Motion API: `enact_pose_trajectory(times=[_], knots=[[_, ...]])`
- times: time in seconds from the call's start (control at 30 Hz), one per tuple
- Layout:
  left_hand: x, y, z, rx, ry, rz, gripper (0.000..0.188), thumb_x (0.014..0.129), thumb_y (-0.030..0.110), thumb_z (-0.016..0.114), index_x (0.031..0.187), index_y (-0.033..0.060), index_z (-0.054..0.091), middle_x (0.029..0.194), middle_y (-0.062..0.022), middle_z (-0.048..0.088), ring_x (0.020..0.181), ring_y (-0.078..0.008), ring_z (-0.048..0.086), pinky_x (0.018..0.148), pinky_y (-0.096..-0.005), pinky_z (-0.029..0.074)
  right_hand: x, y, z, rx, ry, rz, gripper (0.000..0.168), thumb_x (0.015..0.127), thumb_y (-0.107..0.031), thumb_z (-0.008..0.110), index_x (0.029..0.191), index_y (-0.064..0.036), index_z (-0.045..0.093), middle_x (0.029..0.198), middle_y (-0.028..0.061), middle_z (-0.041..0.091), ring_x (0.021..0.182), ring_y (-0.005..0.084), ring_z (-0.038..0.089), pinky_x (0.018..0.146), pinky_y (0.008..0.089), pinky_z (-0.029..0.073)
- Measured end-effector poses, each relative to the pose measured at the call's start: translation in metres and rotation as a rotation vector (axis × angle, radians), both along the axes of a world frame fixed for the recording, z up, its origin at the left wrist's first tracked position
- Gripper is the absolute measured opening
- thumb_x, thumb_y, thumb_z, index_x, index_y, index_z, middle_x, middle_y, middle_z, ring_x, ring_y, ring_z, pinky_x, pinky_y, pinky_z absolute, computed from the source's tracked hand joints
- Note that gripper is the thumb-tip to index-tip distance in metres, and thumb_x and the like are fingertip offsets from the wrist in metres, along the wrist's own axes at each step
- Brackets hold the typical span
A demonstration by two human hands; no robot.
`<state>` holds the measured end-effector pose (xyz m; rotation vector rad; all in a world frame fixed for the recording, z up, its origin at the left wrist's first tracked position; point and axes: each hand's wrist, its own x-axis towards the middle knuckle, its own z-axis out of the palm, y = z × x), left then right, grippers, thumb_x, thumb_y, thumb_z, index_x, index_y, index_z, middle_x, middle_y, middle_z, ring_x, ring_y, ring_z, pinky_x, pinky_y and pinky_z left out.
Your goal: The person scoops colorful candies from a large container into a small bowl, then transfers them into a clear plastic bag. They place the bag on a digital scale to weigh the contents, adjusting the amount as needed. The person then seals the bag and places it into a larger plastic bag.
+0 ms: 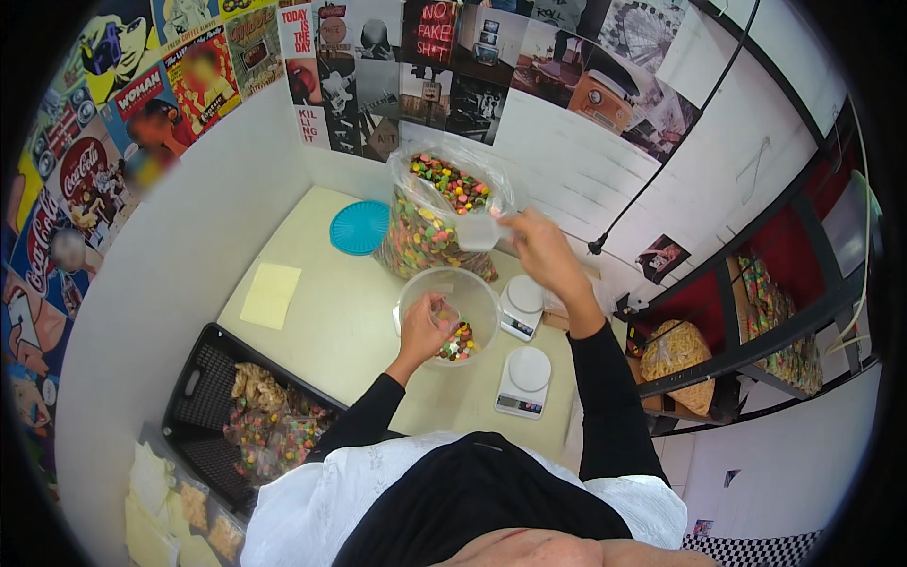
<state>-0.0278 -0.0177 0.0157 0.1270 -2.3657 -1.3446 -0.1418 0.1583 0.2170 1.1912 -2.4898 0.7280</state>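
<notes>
My left hand (424, 327) is over a clear plastic tub (484, 305), its fingers around a small clear plastic bag or cup (446, 316). Colourful button-shaped candies (457, 341) lie at the bottom of the tub. Up and to the right, my right hand (536, 244) grips a translucent white scoop (477, 232) by its handle, in front of a large open clear bag of the same candies (429, 237). What the scoop holds cannot be told. Two white kitchen scales (523, 298), one nearer me, stand right of the tub.
A blue round lid (360, 227) and a yellow paper sheet (271, 295) lie on the left of the table. At lower left a black plastic crate (205, 418) holds filled bags. Right is a metal shelf with large bags (677, 361). A black cable and plug (596, 245) hang near my right hand.
</notes>
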Motion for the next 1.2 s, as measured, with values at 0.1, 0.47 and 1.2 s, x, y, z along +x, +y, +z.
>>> enact_pose_trajectory(times=[0.1,0.47,1.2], knots=[[0.004,0.002,0.007,-0.017,-0.02,0.019,0.041,0.07,0.003,0.06,0.11,0.0016,0.055,0.099,-0.0107,0.066,0.098,-0.0313,0.059,0.09,-0.0422,0.045,-0.04,-0.015,0.005,0.006,0.004,-0.162,0.022,0.083,-0.004,0.059,0.104,0.0,0.065,0.097,0.0192,0.062,0.094,0.0366,0.06,0.083,0.0428,0.048],[0.001,0.006,0.009,-0.101,-0.026,-0.016,0.04,0.072,0.005,0.063,0.111,0.0036,0.055,0.096,-0.0113,0.066,0.097,-0.0323,0.06,0.096,-0.0459,0.039,-0.169,-0.093,-0.056,0.494,-0.233,-0.326,0.026,0.084,-0.018,0.057,0.095,0.001,0.071,0.1,0.0241,0.068,0.095,0.0387,0.066,0.08,0.0464,0.052],[0.003,0.004,0.007,-0.156,-0.067,-0.036,0.041,0.071,0.009,0.07,0.109,0.0047,0.053,0.096,-0.0083,0.068,0.098,-0.0307,0.061,0.108,-0.0484,0.032,-0.145,-0.12,-0.087,0.162,-0.319,-0.481,0.023,0.082,-0.015,0.056,0.093,0.002,0.068,0.098,0.0227,0.068,0.092,0.0405,0.066,0.079,0.0477,0.052]])
